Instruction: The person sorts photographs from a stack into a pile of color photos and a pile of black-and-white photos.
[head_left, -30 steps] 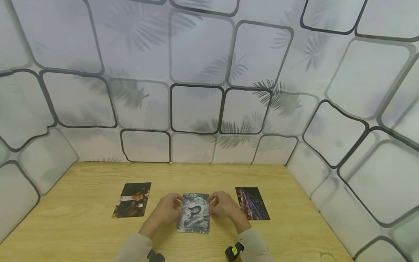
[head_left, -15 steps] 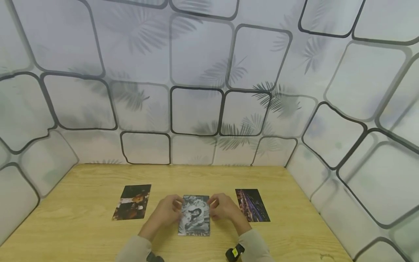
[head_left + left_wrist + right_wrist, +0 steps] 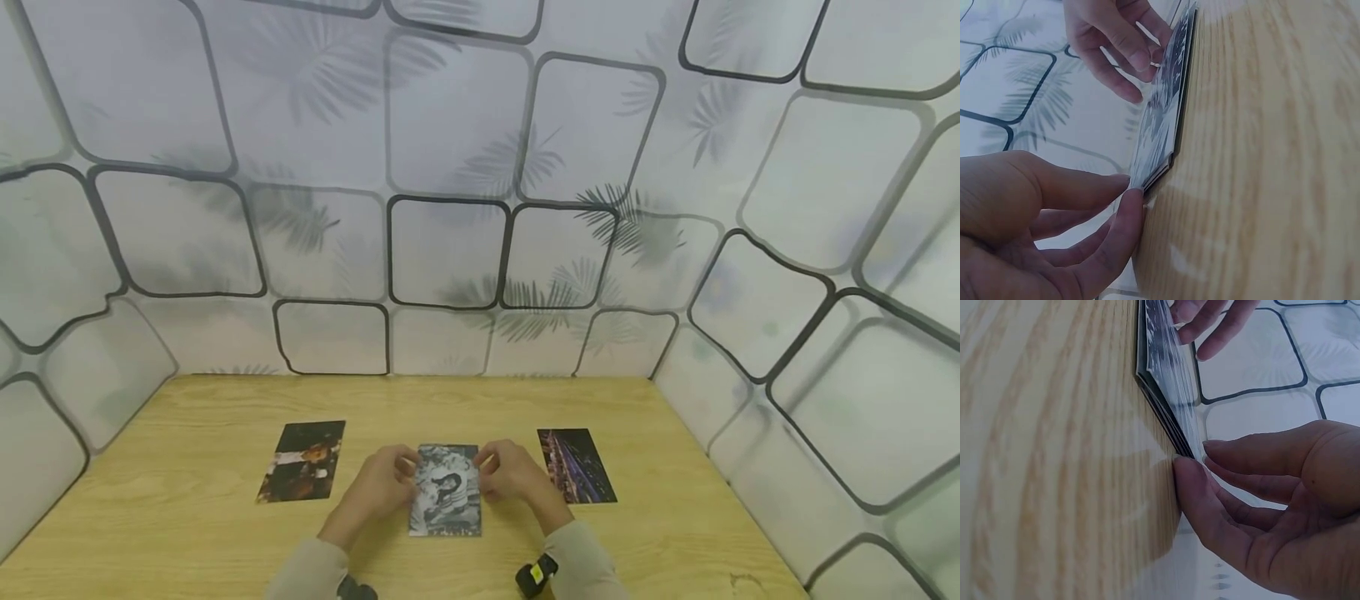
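A: Where's the stack?

B: Flat on the counter, mid-row between two other photos. Left hand and right hand pinch its top corners, thumbs underneath.

A: Handling?

B: Probably light, glossy, slippery, bendable; hold the edges.

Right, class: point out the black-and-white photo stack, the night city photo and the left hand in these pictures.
black-and-white photo stack (image 3: 447, 493), head view, on the middle of the top print.
night city photo (image 3: 576, 467), head view, on its centre.
left hand (image 3: 382, 487), head view, on the back of the hand.
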`<act>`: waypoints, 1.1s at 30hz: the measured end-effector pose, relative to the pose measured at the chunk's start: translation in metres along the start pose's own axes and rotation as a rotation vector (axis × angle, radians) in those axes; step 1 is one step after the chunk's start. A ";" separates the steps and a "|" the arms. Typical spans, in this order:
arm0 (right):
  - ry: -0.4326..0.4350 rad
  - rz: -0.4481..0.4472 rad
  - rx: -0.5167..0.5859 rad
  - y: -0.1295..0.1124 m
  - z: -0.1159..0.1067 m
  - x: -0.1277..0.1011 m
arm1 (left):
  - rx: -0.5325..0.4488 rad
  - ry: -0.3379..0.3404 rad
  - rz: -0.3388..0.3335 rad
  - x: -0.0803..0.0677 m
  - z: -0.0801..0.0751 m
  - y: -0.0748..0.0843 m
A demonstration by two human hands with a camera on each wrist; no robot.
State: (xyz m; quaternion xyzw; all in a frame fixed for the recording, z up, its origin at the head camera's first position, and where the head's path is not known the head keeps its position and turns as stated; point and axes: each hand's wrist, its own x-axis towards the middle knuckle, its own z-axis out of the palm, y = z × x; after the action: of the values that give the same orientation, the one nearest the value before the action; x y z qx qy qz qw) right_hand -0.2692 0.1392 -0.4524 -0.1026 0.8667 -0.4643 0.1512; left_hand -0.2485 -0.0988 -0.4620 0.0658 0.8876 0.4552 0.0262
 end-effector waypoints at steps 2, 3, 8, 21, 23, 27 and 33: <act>0.001 0.005 0.003 0.002 0.000 0.000 | -0.017 -0.004 -0.003 0.001 0.001 0.001; 0.002 0.006 0.004 0.002 -0.001 0.000 | -0.024 -0.005 -0.007 0.001 0.002 0.001; 0.006 0.020 0.014 0.003 0.001 0.001 | -0.026 0.000 -0.010 0.002 0.003 0.000; 0.015 0.005 0.007 0.002 0.004 0.000 | 0.001 0.004 -0.019 0.002 0.005 -0.001; 0.021 -0.002 0.002 0.002 0.005 0.001 | -0.002 0.004 -0.014 0.001 0.005 -0.001; 0.030 -0.010 0.000 0.003 0.006 0.002 | 0.005 0.003 -0.004 0.001 0.005 -0.001; 0.048 -0.009 -0.017 0.003 0.010 0.004 | 0.021 0.004 0.009 0.001 0.005 -0.001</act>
State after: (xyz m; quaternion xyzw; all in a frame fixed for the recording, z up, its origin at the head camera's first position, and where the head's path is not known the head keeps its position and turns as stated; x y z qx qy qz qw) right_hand -0.2693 0.1322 -0.4605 -0.0968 0.8735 -0.4599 0.1273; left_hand -0.2487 -0.0949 -0.4656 0.0689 0.8920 0.4463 0.0216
